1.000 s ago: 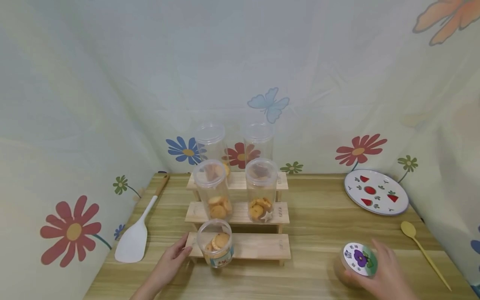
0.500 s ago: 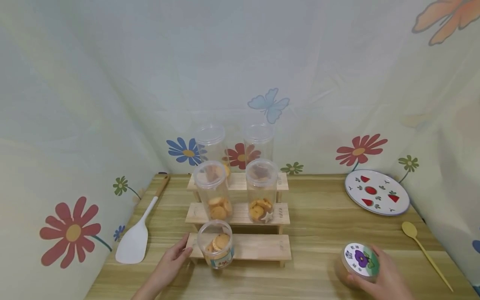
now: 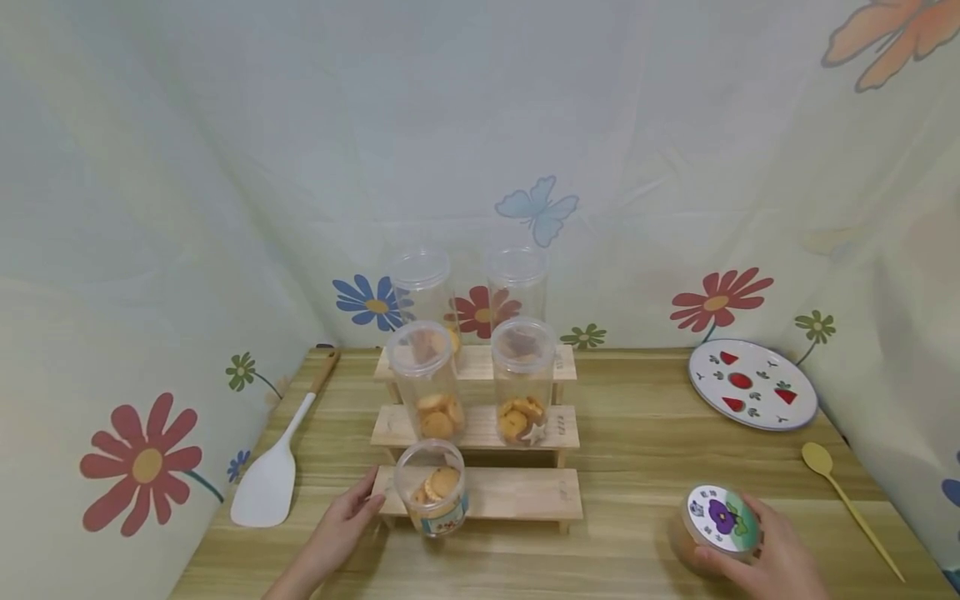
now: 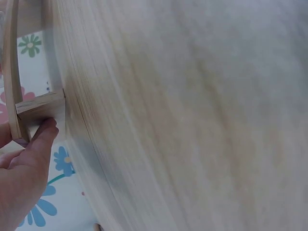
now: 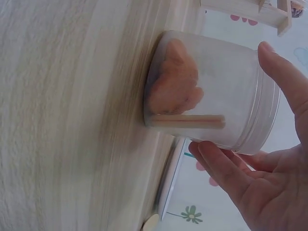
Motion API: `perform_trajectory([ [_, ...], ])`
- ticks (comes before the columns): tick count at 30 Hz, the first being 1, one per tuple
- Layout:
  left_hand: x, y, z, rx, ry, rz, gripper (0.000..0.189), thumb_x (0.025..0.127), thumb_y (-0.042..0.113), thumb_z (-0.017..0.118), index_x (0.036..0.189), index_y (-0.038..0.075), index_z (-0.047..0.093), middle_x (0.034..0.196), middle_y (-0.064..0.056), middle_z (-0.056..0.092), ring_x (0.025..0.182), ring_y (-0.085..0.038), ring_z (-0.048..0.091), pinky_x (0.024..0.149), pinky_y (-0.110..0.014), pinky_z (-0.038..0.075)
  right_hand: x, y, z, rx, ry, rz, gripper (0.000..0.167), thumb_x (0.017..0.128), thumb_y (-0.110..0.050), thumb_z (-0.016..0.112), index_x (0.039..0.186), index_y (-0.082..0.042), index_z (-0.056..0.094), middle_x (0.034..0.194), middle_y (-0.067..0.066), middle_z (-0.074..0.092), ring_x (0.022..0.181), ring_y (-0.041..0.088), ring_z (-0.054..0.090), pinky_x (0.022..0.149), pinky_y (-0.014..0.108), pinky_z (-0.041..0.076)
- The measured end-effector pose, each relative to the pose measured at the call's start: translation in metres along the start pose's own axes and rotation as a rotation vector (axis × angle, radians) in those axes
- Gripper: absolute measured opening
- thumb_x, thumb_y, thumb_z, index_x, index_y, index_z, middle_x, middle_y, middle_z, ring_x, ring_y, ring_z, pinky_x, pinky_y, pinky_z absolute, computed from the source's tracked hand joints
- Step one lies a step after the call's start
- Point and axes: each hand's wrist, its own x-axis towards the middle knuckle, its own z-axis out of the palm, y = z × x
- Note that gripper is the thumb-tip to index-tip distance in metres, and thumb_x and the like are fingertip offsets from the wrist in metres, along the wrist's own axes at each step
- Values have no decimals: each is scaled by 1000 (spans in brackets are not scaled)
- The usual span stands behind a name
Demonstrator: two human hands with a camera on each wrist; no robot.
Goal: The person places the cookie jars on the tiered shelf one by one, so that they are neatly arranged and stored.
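My right hand (image 3: 780,557) grips a short clear jar (image 3: 722,520) whose lid bears a purple flower print. In the right wrist view the jar (image 5: 219,82) stands on the table, with orange-brown biscuits and a stick-shaped piece inside; my thumb and fingers are around its upper part. My left hand (image 3: 339,533) holds the left end of the lowest step of a wooden tiered stand (image 3: 510,493); the left wrist view shows fingertips against the step's leg (image 4: 41,106). An open-topped-looking short jar of biscuits (image 3: 438,487) sits on that step's left part.
Tall clear jars with biscuits stand on the upper steps, including a front left jar (image 3: 427,383) and a front right jar (image 3: 522,383). A white spatula (image 3: 266,483) lies left; a patterned plate (image 3: 780,392) and a yellow spoon (image 3: 843,496) lie right.
My right hand's fingers have settled closer around the jar's lid. The left hand, the stand and the jars have stayed where they were.
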Motion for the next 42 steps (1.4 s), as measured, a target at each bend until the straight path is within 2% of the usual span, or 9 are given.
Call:
perform_trajectory([
  [12, -1, -1, -1, -21, 4, -10, 56, 100, 13, 53, 145, -10, 28, 148, -26, 31, 128, -38, 42, 100, -32, 43, -5, -12, -3, -11, 53, -51, 119, 70, -64, 75, 141, 16, 22, 130, 43, 33, 114, 53, 41, 87, 60, 47],
  [17, -1, 0, -1, -16, 2, -14, 56, 100, 14, 53, 145, -9, 29, 148, -25, 32, 128, -38, 42, 100, -32, 43, -9, -30, -4, 63, 54, -46, 121, 66, -65, 77, 143, 12, 22, 132, 38, 34, 112, 51, 44, 86, 52, 52],
  [21, -2, 1, -2, -11, 2, -13, 56, 100, 15, 54, 145, -9, 29, 148, -25, 31, 129, -38, 41, 101, -33, 42, -16, -43, -2, 113, 102, -96, 120, 64, -61, 81, 144, 8, 25, 134, 33, 35, 112, 49, 46, 85, 48, 54],
  [25, -1, 1, -2, -8, 2, -15, 57, 100, 15, 54, 145, -10, 29, 149, -24, 31, 129, -38, 42, 101, -33, 42, -22, -55, -1, 114, 128, -149, 116, 63, -61, 81, 144, 4, 29, 133, 30, 38, 112, 47, 48, 84, 47, 54],
  [32, -1, 1, -2, -1, 14, -15, 56, 100, 14, 54, 144, -10, 30, 149, -23, 31, 127, -37, 44, 100, -32, 43, -28, -73, 0, 86, 109, -198, 114, 63, -64, 79, 145, -1, 31, 134, 27, 41, 113, 45, 50, 84, 47, 55],
  [37, -1, 2, -2, 15, 14, -17, 56, 100, 15, 53, 144, -10, 30, 149, -23, 31, 127, -37, 44, 100, -33, 43, -32, -85, 3, 78, 142, -268, 110, 61, -64, 80, 143, -7, 36, 131, 20, 47, 110, 37, 54, 82, 43, 56],
  [42, -2, 2, -2, 13, 2, -15, 57, 100, 16, 53, 145, -10, 28, 150, -24, 29, 130, -37, 41, 102, -34, 41, -32, -97, 10, 101, 120, -283, 107, 60, -65, 79, 144, -12, 36, 135, 16, 45, 114, 33, 52, 86, 42, 55],
])
